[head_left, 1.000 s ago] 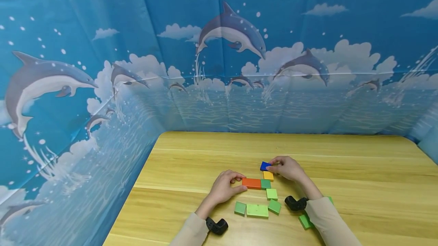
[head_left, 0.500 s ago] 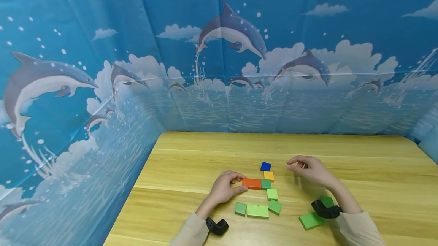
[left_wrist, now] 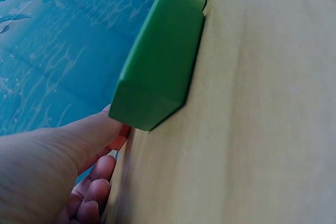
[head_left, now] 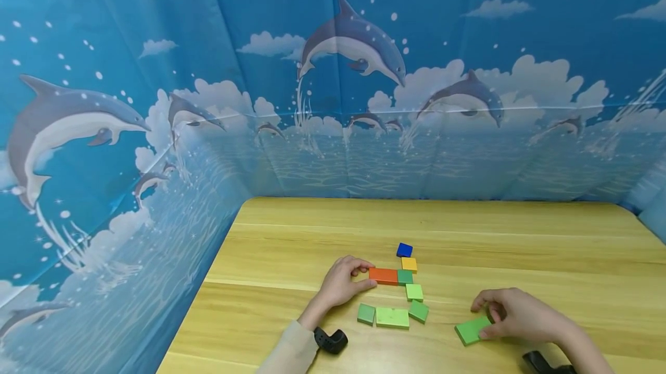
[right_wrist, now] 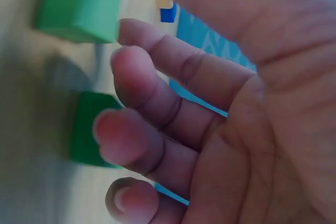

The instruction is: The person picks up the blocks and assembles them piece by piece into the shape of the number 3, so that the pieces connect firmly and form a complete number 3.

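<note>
My left hand (head_left: 343,281) pinches the left end of a long orange-red block (head_left: 383,276) between thumb and fingers. A small dark green block (head_left: 404,277) sits against that block's right end. On the right, my right hand (head_left: 525,315) is over a long bright green block (head_left: 470,331), its thumb tip at the block's right end and its fingers loosely bent. In the right wrist view, this green block (right_wrist: 81,9) lies by the index fingertip, and a darker green block (right_wrist: 89,129) shows behind the other fingers; the hand hides that one in the head view.
Above the red block's right end are a yellow block (head_left: 409,265) and a blue block (head_left: 404,250). Below lie a small light green block (head_left: 414,292), a green one (head_left: 418,311), a long yellow-green one (head_left: 392,318) and another green one (head_left: 366,314) on the wooden table (head_left: 546,247).
My right hand has let go of the blue block, which stays above the yellow one, and has moved right and nearer to the bright green block. My left hand has stayed at the red block.
</note>
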The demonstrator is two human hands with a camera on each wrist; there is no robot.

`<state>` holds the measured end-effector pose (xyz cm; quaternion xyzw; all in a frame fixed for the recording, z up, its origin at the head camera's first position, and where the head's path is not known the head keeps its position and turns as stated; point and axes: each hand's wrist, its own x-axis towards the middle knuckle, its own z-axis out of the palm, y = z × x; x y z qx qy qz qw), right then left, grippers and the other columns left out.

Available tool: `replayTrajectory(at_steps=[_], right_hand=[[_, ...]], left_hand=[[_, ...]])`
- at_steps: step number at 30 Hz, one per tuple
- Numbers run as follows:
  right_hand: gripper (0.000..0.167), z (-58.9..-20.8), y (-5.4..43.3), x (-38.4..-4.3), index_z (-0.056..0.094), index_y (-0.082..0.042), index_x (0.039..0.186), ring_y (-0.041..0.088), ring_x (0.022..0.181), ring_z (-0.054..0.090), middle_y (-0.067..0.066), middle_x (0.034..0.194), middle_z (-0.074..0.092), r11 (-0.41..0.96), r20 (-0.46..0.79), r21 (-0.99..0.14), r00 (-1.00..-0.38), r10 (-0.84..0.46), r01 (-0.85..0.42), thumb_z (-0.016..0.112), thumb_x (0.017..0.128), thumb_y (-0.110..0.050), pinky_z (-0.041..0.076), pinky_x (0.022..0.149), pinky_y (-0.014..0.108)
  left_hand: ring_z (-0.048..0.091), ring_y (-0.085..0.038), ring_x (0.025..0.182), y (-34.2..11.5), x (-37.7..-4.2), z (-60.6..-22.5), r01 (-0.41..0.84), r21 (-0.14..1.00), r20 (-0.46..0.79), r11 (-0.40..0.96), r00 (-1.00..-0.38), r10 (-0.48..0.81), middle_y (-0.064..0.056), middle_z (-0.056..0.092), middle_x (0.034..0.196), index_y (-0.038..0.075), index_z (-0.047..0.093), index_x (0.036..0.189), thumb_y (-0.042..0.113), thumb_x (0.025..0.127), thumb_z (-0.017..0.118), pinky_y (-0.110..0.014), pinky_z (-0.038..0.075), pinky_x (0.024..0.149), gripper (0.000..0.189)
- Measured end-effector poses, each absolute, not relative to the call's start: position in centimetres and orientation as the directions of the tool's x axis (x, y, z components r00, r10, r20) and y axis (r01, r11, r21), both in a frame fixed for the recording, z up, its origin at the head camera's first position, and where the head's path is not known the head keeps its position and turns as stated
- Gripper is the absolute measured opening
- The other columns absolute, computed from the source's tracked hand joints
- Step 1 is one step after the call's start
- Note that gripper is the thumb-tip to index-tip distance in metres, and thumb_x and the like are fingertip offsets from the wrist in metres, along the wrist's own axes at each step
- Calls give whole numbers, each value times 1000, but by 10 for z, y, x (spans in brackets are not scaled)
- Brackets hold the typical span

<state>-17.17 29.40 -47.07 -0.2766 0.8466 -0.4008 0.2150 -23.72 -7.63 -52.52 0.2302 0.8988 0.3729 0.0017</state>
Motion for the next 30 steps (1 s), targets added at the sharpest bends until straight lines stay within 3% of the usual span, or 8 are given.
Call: replayTrajectory(at_steps=[10,22,26,30], right_hand=[[32,-483,303,-163,64,-7,105,0,58,41,-14,69,47,462,-11,-791,-745,-667,-401,76,81,-23,33,48,26],[33,-486,306,-163,66,-3,107,-1,57,40,-14,69,48,460,-2,-793,-753,-658,-400,75,82,-21,33,47,25],[34,-484,304,-163,67,-2,106,-1,56,40,-13,67,47,507,-22,-773,-783,-621,-380,76,81,-23,32,47,24],[35,-480,297,-165,68,-10,103,0,56,39,-12,65,47,618,-69,-709,-839,-540,-340,76,79,-34,31,50,23]], left_hand=[[43,-7,77,-76,-237,-524,421,663,177,619,-892,417,13,53,90,23,69,111,43,83,71,-23,36,69,34],[43,-7,77,-76,-237,-523,413,671,173,615,-895,411,13,53,90,22,69,111,42,83,72,-23,36,69,34],[43,-7,77,-76,-237,-523,405,668,169,624,-899,404,13,53,91,22,69,111,42,83,72,-23,36,70,35],[43,-7,78,-76,-236,-523,405,667,169,625,-900,403,14,54,91,22,69,111,42,83,72,-23,36,70,35]])
